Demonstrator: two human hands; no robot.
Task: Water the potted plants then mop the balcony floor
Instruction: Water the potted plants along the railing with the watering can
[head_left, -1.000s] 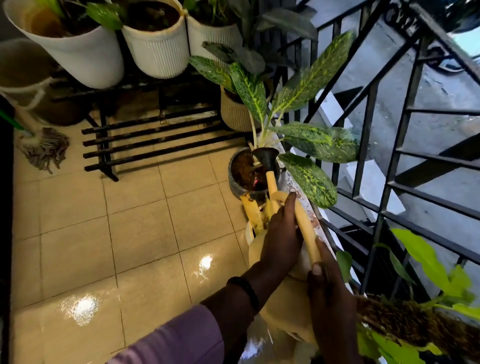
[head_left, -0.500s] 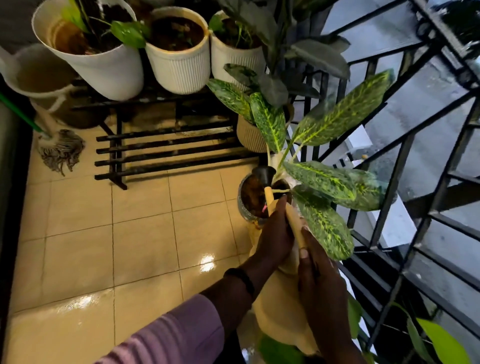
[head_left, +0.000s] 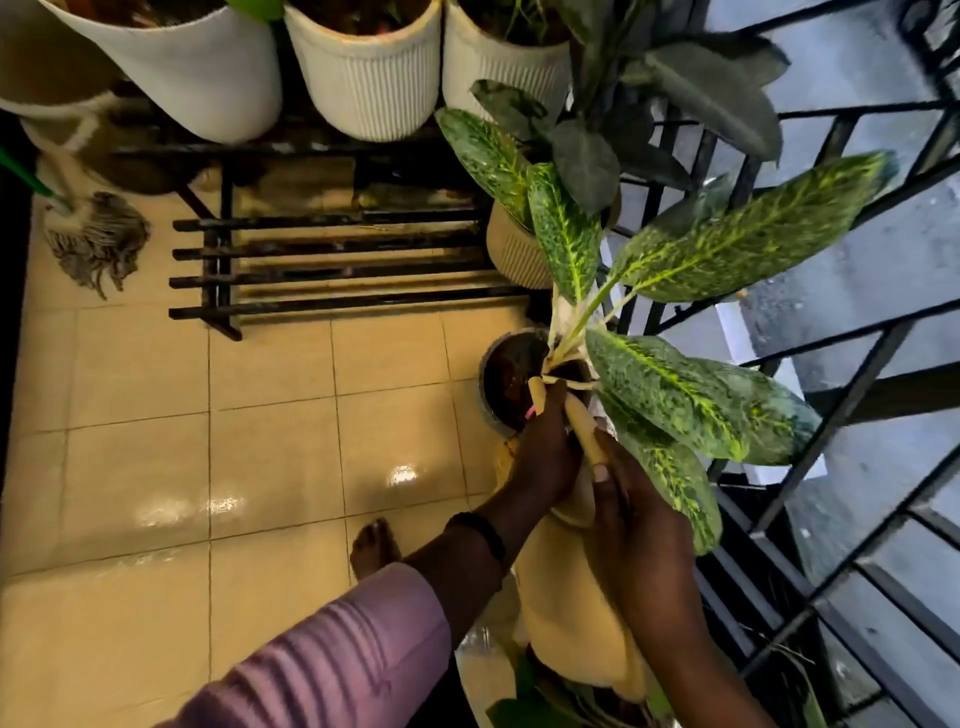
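Observation:
A cream watering can (head_left: 566, 623) is tilted forward, its spout (head_left: 584, 426) reaching over a small grey pot (head_left: 491, 415) of dark soil on the floor by the railing. A plant with speckled green leaves (head_left: 691, 400) grows from that pot. My left hand (head_left: 545, 452) grips the can's top near the pot's rim. My right hand (head_left: 634, 530) holds the can from the right, thumb lying along the spout. The spout's tip is hidden behind my left hand and the stems.
Three white pots (head_left: 374, 73) stand on a black slatted rack (head_left: 332, 254) at the back, with a ribbed pot (head_left: 511, 254) on its right end. A mop (head_left: 98, 244) lies at far left on the wet tiled floor (head_left: 270, 457). Black railing (head_left: 831, 405) runs along the right. My bare foot (head_left: 374, 545) stands near the can.
Both hands have pushed the watering can forward to the grey pot. The dark spout head seen over the soil earlier is now hidden. The view has shifted down, showing my foot.

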